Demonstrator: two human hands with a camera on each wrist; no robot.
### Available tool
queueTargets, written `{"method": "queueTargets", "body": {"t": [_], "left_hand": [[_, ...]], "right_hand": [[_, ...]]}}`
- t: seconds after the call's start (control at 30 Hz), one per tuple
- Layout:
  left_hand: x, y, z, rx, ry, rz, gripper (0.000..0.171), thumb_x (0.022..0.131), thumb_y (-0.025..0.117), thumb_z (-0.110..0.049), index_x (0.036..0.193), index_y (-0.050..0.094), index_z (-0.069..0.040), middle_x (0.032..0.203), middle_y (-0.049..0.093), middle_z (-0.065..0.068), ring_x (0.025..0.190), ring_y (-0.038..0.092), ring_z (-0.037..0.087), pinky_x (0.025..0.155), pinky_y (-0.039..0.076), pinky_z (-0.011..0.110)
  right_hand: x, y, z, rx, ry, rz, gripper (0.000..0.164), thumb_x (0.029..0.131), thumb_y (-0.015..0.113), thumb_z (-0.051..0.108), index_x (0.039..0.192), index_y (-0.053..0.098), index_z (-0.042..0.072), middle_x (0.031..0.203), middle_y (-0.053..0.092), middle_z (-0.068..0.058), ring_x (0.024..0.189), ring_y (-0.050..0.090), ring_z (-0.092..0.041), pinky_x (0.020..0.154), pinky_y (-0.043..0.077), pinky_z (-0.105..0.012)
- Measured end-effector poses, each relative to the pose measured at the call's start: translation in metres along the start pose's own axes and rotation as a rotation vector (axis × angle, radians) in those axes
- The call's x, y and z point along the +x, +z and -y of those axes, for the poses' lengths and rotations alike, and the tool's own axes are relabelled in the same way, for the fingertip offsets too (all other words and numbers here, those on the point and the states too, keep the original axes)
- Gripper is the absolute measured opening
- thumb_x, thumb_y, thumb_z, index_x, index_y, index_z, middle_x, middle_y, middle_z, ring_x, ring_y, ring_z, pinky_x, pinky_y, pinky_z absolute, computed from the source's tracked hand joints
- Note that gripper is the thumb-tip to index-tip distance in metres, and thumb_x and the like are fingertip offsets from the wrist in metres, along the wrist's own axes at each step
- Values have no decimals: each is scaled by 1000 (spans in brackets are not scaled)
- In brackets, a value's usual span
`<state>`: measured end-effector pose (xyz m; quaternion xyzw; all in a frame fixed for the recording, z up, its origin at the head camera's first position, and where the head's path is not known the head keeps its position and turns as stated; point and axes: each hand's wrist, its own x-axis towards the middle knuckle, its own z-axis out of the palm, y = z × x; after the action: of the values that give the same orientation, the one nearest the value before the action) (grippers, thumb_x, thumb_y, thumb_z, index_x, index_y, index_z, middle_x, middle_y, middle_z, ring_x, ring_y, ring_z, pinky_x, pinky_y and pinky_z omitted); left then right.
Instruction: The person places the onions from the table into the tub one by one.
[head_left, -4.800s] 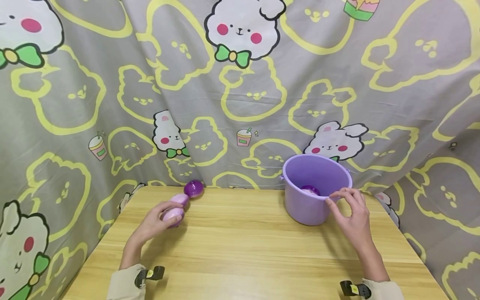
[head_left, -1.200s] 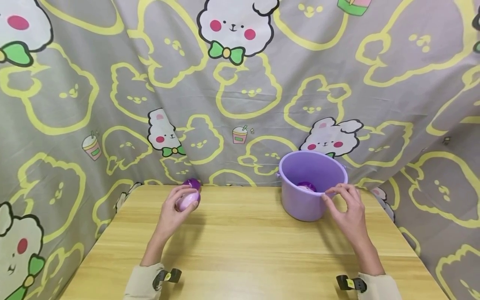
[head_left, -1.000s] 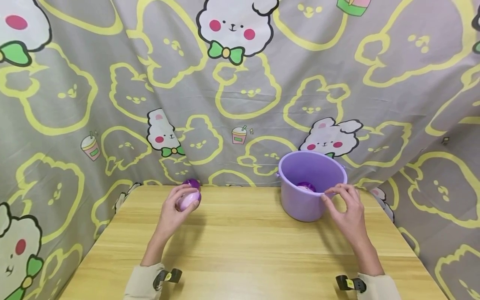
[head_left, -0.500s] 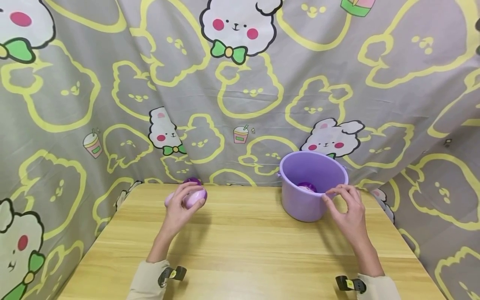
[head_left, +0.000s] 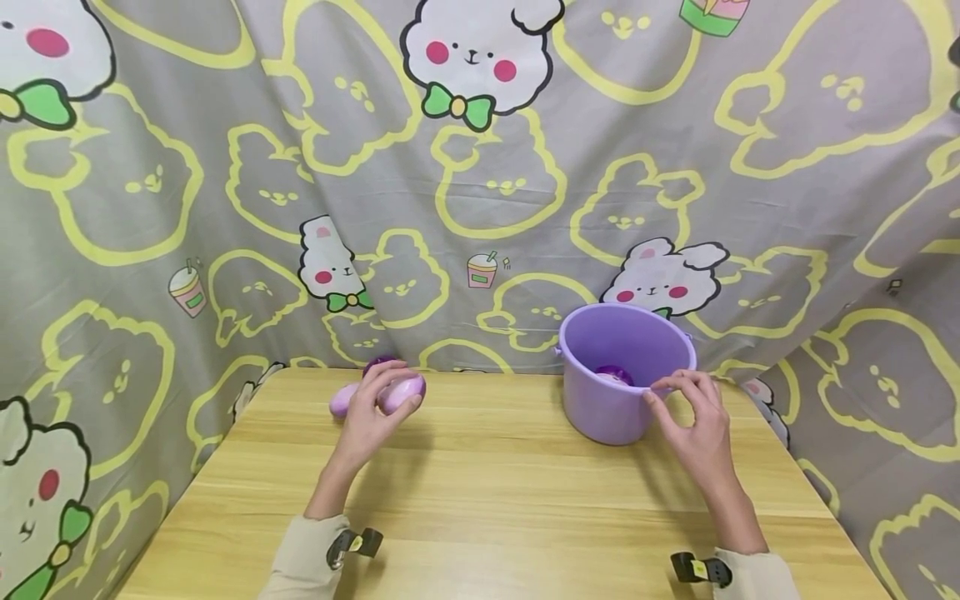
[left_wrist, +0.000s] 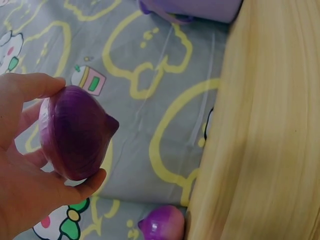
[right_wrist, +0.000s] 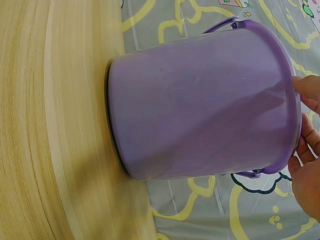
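Note:
My left hand (head_left: 372, 414) grips a purple onion (head_left: 402, 393) and holds it up over the left part of the table. In the left wrist view the onion (left_wrist: 76, 134) shows a dark side with a pointed tip, the thumb and fingers around it. Behind the hand lie a paler onion (head_left: 342, 401) and a dark purple onion (head_left: 380, 364), the latter partly covered. My right hand (head_left: 701, 425) pinches the near right rim of an upright light purple bucket (head_left: 606, 408). Inside the bucket, purple onion shapes (head_left: 615, 374) show, partly hidden by the wall.
The wooden table (head_left: 495, 500) ends just behind the bucket and the loose onions. A grey curtain (head_left: 517, 208) with yellow outlines hangs behind it and at both sides. The bucket's handle (right_wrist: 222, 24) hangs down at its far side.
My left hand has picked up the nearest onion from the left group and carried it a little up and to the right, uncovering the paler onion. The right hand has stayed on the bucket's rim.

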<state>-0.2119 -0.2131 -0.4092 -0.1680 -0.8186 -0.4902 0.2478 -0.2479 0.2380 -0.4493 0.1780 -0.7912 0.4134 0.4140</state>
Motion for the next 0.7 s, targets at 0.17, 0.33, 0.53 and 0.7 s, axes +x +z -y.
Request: {"method": "queueTargets", "body": {"t": [0.17,0.33,0.53,0.7], "left_hand": [[2,3,-2,-25,-8,2,34,85,79,5,117,71,4,132,57,22,125,52,38,93,51,50],[6,8,-4,-47,5,14,32,86,79,4,117,71,5,133,57,23,126,52,38,95,51,54],[10,14,-7,-55,11,10,33,85,79,4,117,71,3,133,58,21,127,52,37,94,52,53],[14,18,-8,-51,20,12,33,86,79,2,118,71,2,134,58,19,127,53,37,94,53,53]], "right_hand": [[0,0,2,4,-2,-5,24,76,84,-7,95,73,3,105,60,-14,107,47,-16,98,31,-21],[0,0,3,7,-11,-14,26,74,85,-8,94,74,4,105,61,-14,108,46,-16,99,30,-20],[0,2,1,16,-20,-28,29,72,86,-10,94,74,4,105,62,-14,108,46,-16,99,30,-20],[0,2,1,17,-27,-32,29,71,86,-11,94,74,4,104,62,-14,108,46,-15,100,30,-20]]}}
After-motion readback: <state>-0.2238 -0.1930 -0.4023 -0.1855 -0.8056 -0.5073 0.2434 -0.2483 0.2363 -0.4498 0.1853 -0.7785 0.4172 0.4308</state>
